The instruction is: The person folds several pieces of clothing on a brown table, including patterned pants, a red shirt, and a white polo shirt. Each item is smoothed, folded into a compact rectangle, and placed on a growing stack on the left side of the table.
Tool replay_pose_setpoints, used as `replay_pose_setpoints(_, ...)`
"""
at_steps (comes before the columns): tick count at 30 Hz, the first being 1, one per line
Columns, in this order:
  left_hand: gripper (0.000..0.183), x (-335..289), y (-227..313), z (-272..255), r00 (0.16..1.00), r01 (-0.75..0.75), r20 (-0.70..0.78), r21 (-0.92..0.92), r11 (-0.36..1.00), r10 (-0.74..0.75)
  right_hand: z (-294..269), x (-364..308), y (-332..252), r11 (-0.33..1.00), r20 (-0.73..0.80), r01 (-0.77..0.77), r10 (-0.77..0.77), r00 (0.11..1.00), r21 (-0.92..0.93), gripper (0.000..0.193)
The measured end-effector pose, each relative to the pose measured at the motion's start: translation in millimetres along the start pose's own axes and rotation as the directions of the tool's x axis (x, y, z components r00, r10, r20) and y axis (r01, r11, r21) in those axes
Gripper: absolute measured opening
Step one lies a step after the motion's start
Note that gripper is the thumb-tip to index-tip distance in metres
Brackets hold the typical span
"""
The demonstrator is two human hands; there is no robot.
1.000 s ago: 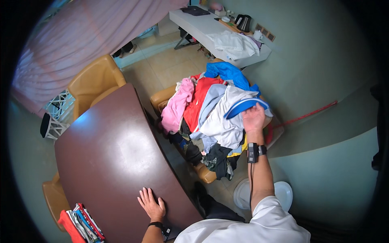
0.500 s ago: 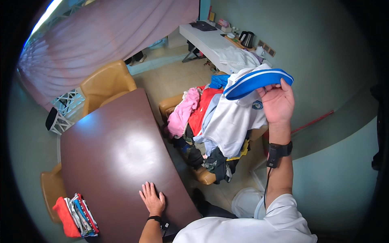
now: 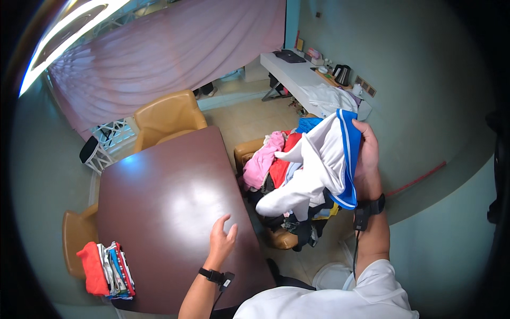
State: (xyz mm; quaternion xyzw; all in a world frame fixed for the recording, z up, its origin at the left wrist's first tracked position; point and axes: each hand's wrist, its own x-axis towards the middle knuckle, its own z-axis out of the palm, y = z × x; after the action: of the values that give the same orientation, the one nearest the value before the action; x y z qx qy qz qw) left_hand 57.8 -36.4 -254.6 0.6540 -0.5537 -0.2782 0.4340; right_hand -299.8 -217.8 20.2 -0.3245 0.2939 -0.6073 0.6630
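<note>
My right hand is raised and grips a white garment with blue trim, which hangs down in front of a pile of mixed clothes heaped on a tan chair. My left hand hovers open just above the dark brown table, fingers spread, holding nothing. A stack of folded clothes, red on the outside, lies at the table's near left corner.
Two more tan chairs stand around the table, one at the far side and one at the left. A white side table with a kettle and small items stands by the far wall. A pink curtain covers the back.
My right hand lifted the white and blue garment off the pile and brought it closer to me. My left hand rose from flat on the table and moved right.
</note>
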Motion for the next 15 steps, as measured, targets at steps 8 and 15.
replay_pose_setpoints(8,0.068,45,179,-12,0.772,-0.628,-0.158,-0.038,0.777,0.616,21,-17,16,0.988,0.115,-0.149,0.153,0.982,-0.044,0.035)
replay_pose_setpoints(15,0.043,52,206,0,0.657,-0.753,0.09,0.138,0.644,0.749,25,-35,28,0.997,0.13,-0.014,0.023,0.991,-0.07,0.028)
